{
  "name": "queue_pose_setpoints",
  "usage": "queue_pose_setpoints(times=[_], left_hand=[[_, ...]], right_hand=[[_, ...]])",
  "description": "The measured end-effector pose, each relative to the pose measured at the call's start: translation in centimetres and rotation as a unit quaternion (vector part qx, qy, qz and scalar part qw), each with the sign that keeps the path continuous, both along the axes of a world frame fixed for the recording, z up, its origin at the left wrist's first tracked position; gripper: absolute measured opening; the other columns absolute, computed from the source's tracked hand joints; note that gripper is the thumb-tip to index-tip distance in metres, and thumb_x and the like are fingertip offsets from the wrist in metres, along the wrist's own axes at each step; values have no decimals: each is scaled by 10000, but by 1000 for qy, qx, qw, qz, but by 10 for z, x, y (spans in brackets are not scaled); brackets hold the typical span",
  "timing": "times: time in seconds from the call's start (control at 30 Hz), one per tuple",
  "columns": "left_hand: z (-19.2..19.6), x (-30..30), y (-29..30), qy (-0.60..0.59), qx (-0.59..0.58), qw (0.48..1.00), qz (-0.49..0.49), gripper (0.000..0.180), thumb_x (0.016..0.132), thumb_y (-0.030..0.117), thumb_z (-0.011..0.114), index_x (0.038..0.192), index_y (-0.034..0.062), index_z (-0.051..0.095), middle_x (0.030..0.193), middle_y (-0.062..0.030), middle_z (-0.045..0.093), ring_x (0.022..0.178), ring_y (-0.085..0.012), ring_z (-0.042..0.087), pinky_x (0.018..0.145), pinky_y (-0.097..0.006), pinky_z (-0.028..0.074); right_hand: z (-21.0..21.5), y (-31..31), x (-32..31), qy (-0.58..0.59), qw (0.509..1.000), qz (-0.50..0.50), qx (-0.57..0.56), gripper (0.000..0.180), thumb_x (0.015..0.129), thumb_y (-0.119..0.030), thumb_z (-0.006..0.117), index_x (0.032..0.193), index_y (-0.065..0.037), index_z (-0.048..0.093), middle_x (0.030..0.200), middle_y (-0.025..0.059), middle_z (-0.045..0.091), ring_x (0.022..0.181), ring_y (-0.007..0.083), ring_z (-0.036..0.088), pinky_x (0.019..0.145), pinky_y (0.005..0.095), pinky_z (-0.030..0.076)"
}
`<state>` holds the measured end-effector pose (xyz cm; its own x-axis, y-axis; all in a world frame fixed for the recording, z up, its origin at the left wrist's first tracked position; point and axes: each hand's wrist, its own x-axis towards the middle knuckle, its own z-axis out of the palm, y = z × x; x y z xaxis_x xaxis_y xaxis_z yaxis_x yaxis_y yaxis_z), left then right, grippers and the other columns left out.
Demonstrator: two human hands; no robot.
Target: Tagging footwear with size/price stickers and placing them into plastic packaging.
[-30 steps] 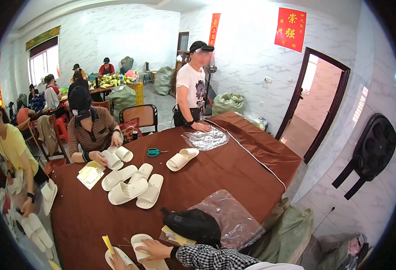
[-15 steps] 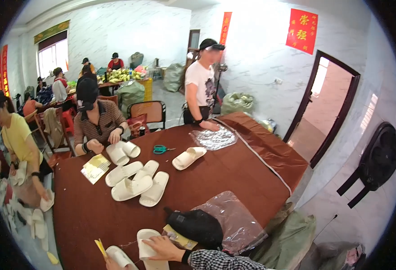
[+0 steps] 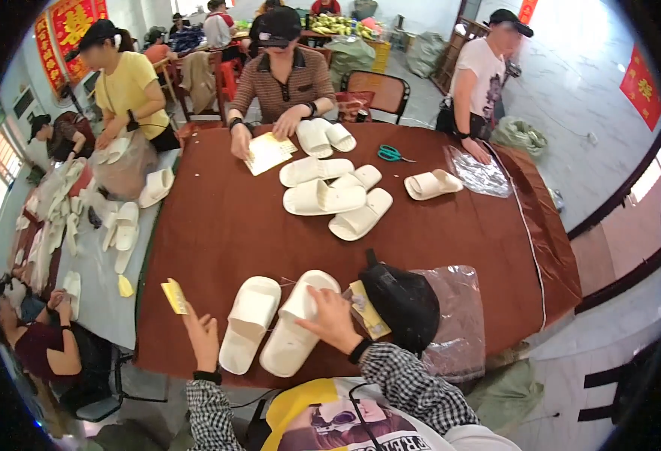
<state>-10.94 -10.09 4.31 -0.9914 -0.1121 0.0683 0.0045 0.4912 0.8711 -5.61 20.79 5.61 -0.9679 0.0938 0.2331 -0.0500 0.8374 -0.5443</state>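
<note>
Two white slippers lie side by side on the table in front of me. My left hand (image 3: 201, 334) is beside the left slipper (image 3: 242, 338), pinching a narrow yellow card (image 3: 173, 296) upright, its other fingers loosely bent. My right hand (image 3: 330, 319) rests on the strap of the right slipper (image 3: 289, 349), thumb and fingers spread; some fingertips are hard to make out. A thin thread seems to run by the slippers' straps. Right of that hand, a yellow card with small pieces on it (image 3: 369, 310) lies partly under a black cap (image 3: 402, 304).
A clear plastic bag (image 3: 454, 323) lies right of the cap. Across the brown-covered table (image 3: 218, 225) are several white slippers (image 3: 323, 197), teal scissors (image 3: 390, 153) and another clear bag (image 3: 481, 171). Co-workers sit and stand around; a grey table (image 3: 105, 286) at left carries more slippers.
The view has tilted down and turned left, bringing both slippers fully in. My left hand now shows apart from the left slipper. A co-worker's hands have moved onto the yellow sheets.
</note>
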Motion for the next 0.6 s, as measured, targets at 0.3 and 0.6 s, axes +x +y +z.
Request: queue_pose_setpoints(times=[0.3,0.6], left_hand=[[12,86,84,-28,-82,991,-101,970,738,146,742,1510,-45,187,1513,-294,258,1402,-450,256,1146,-541,203],[-32,73,138,3,-408,890,-204,868,639,414,830,1324,0,495,1594,-73,209,1460,-378,156,1020,-803,121]], right_hand=[[-36,-7,14,-85,958,176,-212,609,892,-266,684,1396,-23,444,1394,219,439,1301,388,431,1085,438,369],[46,57,51,-38,975,170,-140,506,911,-148,648,1365,-10,474,1316,206,517,1206,324,533,1019,374,434]])
